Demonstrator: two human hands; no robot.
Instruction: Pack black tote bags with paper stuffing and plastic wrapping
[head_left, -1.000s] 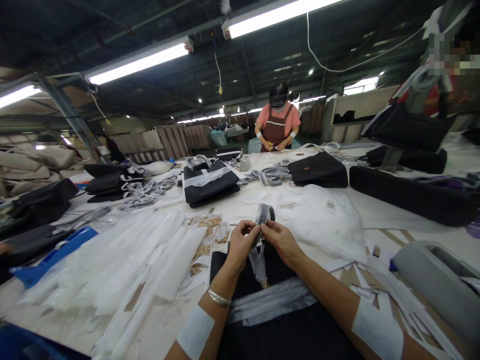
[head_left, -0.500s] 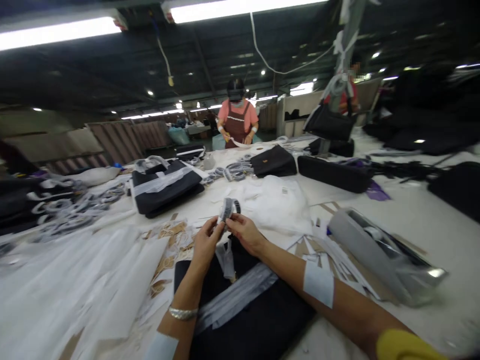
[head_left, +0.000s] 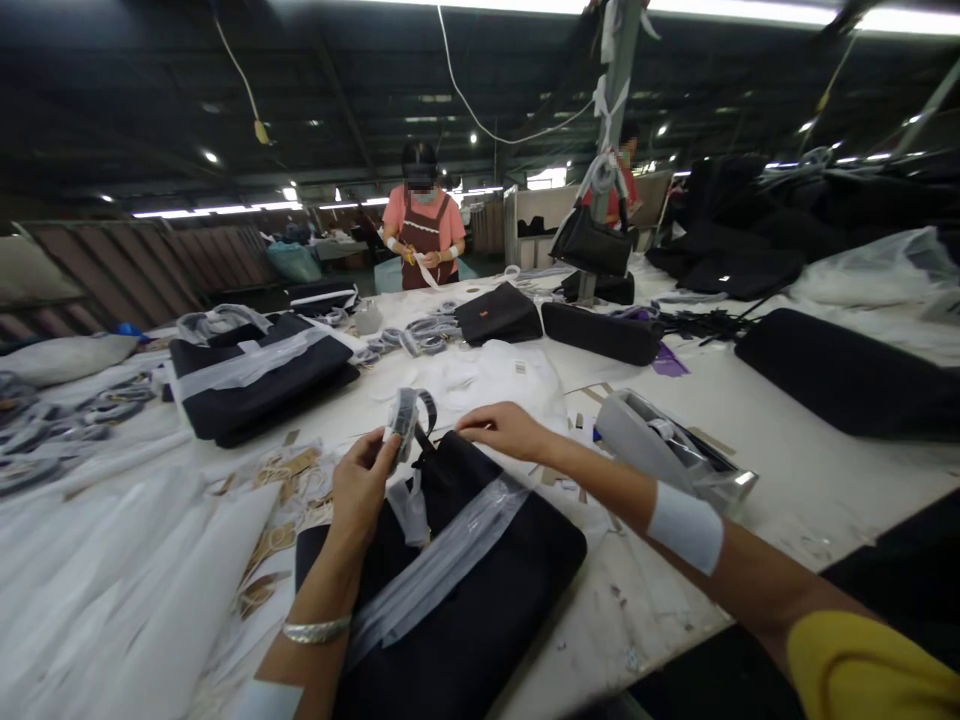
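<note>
A black handbag [head_left: 480,590] lies on the table in front of me, with a band of pale wrapping film [head_left: 450,560] across it. My left hand [head_left: 364,480] is closed on a coiled bag strap [head_left: 406,418] in clear and grey wrapping, raised above the bag's upper edge. A second piece of wrapped strap [head_left: 411,510] lies against the bag. My right hand [head_left: 502,430] is off the strap, just beyond the bag's top corner. Its fingers are loosely stretched, with a small gap to the thumb, and I see nothing in them.
A grey tape dispenser [head_left: 645,435] stands to the right. White sheets [head_left: 112,590] cover the left side, beside tan ties [head_left: 281,540]. Another wrapped black bag [head_left: 262,380] and a white plastic bag [head_left: 499,380] lie farther back. A co-worker [head_left: 424,225] stands across the table.
My right hand has let go of the strap and moved right, while my left hand keeps hold of it. The view has swung to the right.
</note>
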